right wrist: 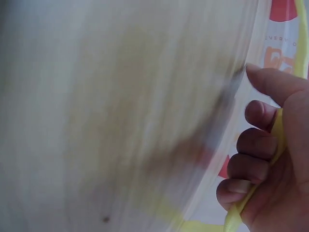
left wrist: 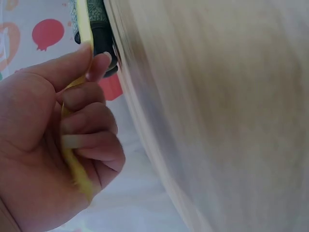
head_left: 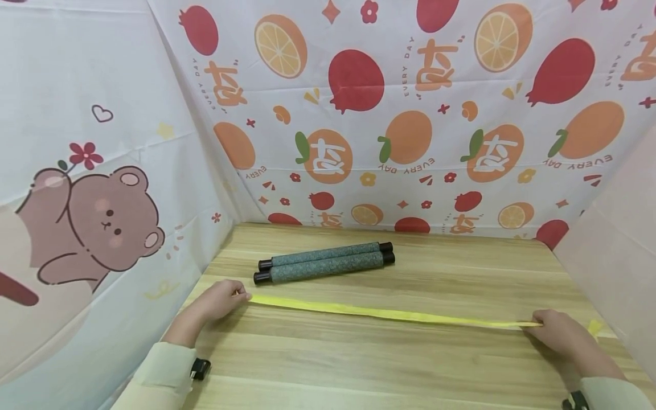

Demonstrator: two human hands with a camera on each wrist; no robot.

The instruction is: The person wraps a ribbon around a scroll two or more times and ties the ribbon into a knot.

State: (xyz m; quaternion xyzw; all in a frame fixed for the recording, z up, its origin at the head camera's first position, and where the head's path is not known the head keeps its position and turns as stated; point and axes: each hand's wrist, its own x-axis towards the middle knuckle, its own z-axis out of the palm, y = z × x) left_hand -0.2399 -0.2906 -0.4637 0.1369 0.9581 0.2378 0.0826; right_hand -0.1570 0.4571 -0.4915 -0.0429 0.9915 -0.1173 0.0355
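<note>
- Left hand [head_left: 222,299]: fingers pinch the yellow ribbon [head_left: 379,312].
- Right hand [head_left: 561,335]: fingers curl round it, farther along.
- Two green rods [head_left: 326,268] lie beyond, on the worktop [head_left: 359,364].

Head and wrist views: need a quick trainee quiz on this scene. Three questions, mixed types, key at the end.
1. Fill in: the left hand and the right hand both hold a yellow ____.

2. In the head view, where do the green rolls lie relative to the line between the hands?
A) nearer the person
B) farther from the person
C) right on it

3. True or false: the green rolls stand upright.

Key:
1. ribbon
2. B
3. False; they lie on the table.
</note>
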